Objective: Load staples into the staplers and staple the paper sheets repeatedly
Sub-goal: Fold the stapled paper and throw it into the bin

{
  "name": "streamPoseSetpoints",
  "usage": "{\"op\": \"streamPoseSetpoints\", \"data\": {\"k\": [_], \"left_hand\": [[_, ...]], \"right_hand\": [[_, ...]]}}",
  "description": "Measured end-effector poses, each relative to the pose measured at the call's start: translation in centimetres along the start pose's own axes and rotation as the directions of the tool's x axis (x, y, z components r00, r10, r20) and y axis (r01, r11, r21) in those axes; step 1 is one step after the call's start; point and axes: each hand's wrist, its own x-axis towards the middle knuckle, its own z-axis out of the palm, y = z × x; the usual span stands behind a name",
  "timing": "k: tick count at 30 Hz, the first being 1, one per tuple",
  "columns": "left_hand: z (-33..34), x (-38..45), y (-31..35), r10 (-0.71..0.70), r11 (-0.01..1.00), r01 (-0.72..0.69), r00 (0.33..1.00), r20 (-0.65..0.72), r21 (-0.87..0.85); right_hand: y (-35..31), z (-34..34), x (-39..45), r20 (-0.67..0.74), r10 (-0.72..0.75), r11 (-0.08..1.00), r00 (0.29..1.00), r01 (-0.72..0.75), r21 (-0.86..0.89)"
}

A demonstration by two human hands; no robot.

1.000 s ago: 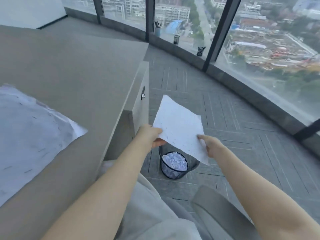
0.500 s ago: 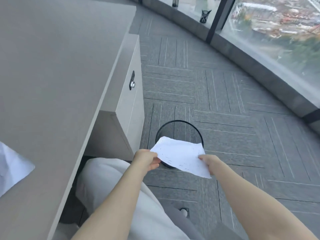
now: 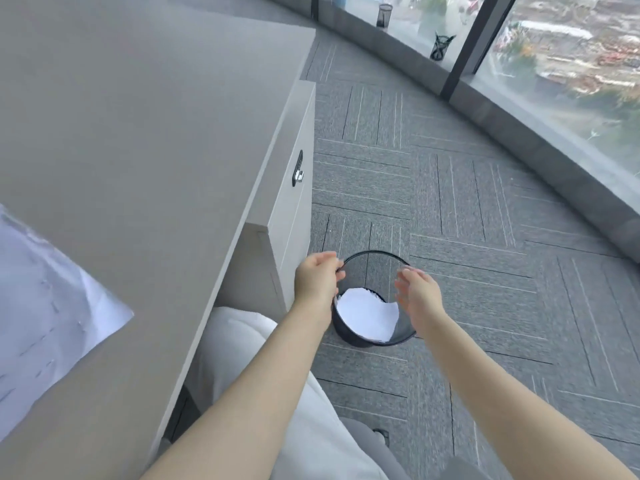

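Note:
A white stapled paper sheet point(image 3: 369, 315) lies inside the black mesh waste bin point(image 3: 377, 256) on the floor. My left hand point(image 3: 317, 277) hovers over the bin's left rim, fingers loosely curled and holding nothing. Over the right rim my right hand point(image 3: 417, 294) is spread with the palm facing left, also empty. More stapled white sheets point(image 3: 45, 323) lie on the grey desk at the far left. No stapler is in view.
The grey desk point(image 3: 145, 140) fills the left side, with a drawer cabinet point(image 3: 294, 206) under its right end. Grey carpet point(image 3: 467, 220) runs to a curved window ledge bearing two mesh pen cups point(image 3: 441, 46). My lap and chair sit below.
Both hands carried the sheet down over the bin and let go of it. The sheet now rests in the bin and both hands are empty.

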Motion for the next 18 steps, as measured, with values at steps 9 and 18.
{"op": "streamPoseSetpoints", "data": {"k": [9,18], "left_hand": [[-9.8,-14.2,12.3,0.666,0.735,-0.675,0.737,-0.115,-0.064],[-31.2,-22.2,6.7,0.765,0.584,-0.368,0.547,-0.339,0.724]], "right_hand": [[-10.2,10.1,-19.6,0.526,-0.641,0.737,0.559,0.640,0.217],[-3.5,17.8,-32.9,0.910,-0.415,0.434,0.004,0.880,0.194]]}}
